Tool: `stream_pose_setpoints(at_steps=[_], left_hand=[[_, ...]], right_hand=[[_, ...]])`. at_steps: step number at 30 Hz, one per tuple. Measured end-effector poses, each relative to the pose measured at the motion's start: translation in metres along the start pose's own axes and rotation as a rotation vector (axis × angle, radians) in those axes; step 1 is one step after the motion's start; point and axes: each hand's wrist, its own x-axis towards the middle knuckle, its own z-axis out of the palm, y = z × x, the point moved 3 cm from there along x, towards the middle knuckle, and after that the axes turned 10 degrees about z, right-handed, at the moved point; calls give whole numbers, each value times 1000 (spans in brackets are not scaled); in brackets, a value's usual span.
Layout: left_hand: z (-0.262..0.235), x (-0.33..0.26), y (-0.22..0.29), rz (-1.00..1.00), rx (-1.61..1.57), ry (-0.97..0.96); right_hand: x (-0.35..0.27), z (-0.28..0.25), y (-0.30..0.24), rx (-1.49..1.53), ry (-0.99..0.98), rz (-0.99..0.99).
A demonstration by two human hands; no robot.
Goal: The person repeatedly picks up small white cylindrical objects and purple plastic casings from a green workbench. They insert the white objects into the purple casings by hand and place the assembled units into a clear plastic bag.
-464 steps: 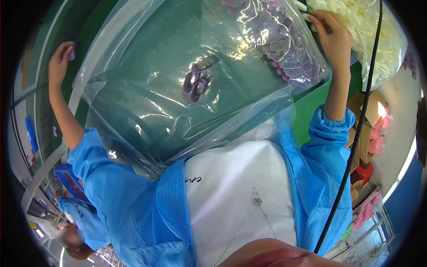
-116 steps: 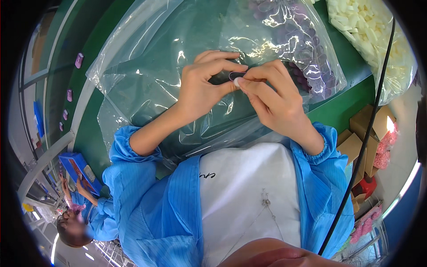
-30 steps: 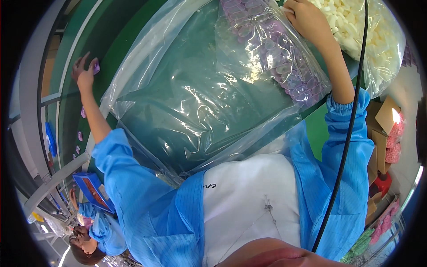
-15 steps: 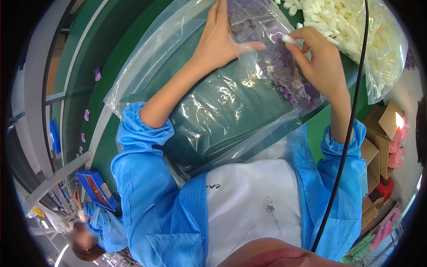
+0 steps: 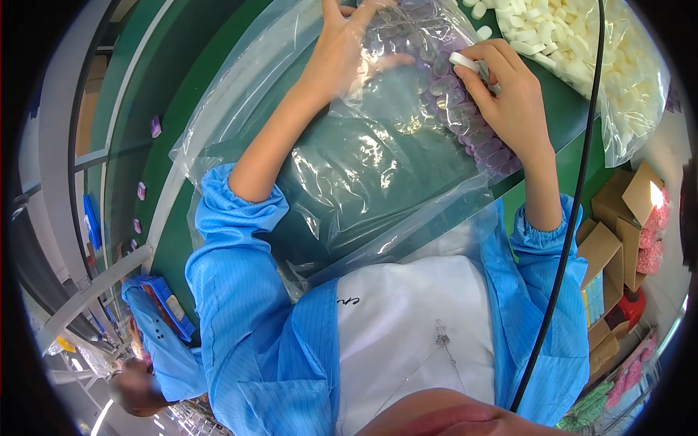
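A small white oval piece [image 5: 464,62] is pinched between the thumb and fingers of my right hand [image 5: 507,98]. It is just over rows of translucent purple oval pieces [image 5: 476,127], packed close together at the mouth of a large clear plastic bag [image 5: 342,174]. My left hand [image 5: 340,54] lies at the bag's far side, its thumb stretched out under the film and its fingers apart. The upper edge of the picture cuts off some of its fingertips. The bag spreads across the green table in front of my chest.
At the far right an open clear bag [image 5: 625,65] is heaped with white pieces; a few lie loose beside it. A black cable [image 5: 574,196] crosses the right side. Cardboard boxes [image 5: 618,225] stand lower right. Purple pieces [image 5: 155,126] lie along the left, where a co-worker in blue [image 5: 163,349] sits.
My left hand has shifted a little left, its fingers now more bent. My right hand has moved slightly left, still pinching the white piece. The co-worker's arm has moved.
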Motion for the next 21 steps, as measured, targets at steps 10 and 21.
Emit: stream_pose_setpoints(at_steps=[10, 21], left_hand=[[-7, -13, 18, -42, 19, 2], [-26, -114, 99, -184, -181, -49]], right_hand=[[1, 1, -1, -18, 14, -37], [-55, -1, -55, 84, -160, -287]])
